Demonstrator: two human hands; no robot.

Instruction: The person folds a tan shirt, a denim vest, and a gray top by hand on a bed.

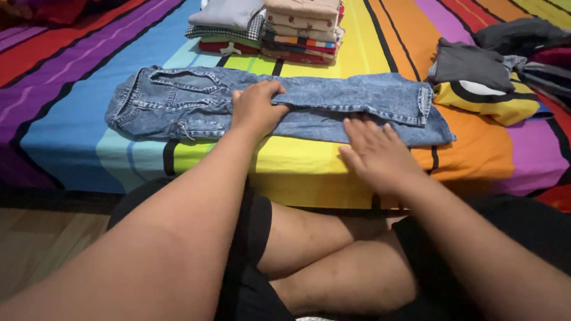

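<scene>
The left hand (pixel 257 110) lies palm down, fingers curled over the upper edge of a pair of faded blue denim jeans (pixel 178 101), pinching the fold lightly at mid-length. The right hand (pixel 376 156) rests flat and open, gripping nothing, on the lower leg near the hems. The jeans lie folded lengthwise across a bed with a bright rainbow-striped sheet (pixel 71 119), waistband at the left. To fold them well, it seems best to keep the seams aligned and smooth the cloth flat. Both forearms reach forward from a cross-legged seat on the floor. Beyond lies a neat stack of folded clothes (pixel 300 30); at the right, a loose heap of grey and yellow garments (pixel 482 77).
</scene>
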